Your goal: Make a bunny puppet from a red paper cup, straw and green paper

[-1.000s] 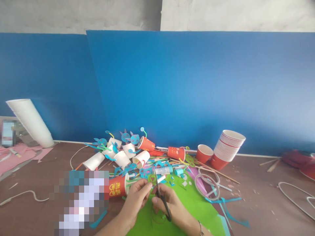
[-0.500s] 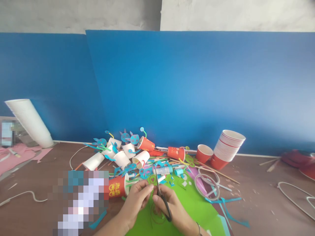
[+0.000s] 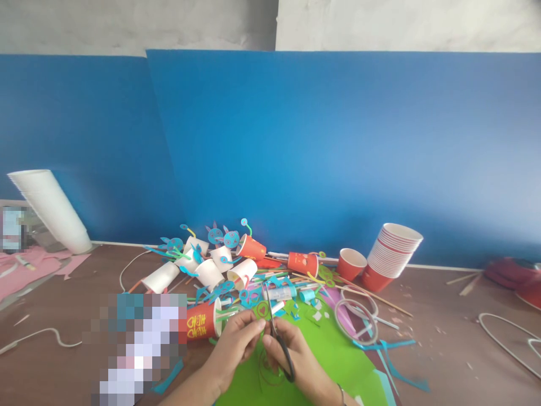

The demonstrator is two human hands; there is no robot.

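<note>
Between the fingertips of my left hand is a small green paper cutout with a heart drawn inside a circle. My right hand grips a pair of black-handled scissors, its blades pointing up and away beside the cutout. The blades stand right at the cutout's right edge; I cannot tell whether they touch it. Under both hands lies a large green paper sheet, with round drawn outlines partly hidden below my fingers. A red paper cup with yellow print lies on its side left of my left hand.
Behind my hands, several white cups and blue paper animal faces are piled up with straws and scraps. A cup stack stands back right, a tape roll nearer. A white cup stack leans at left. A blue panel closes the back.
Almost nothing differs. Both hands, the scissors and the green cutout keep nearly the same place, and the view shifts only very slightly.
</note>
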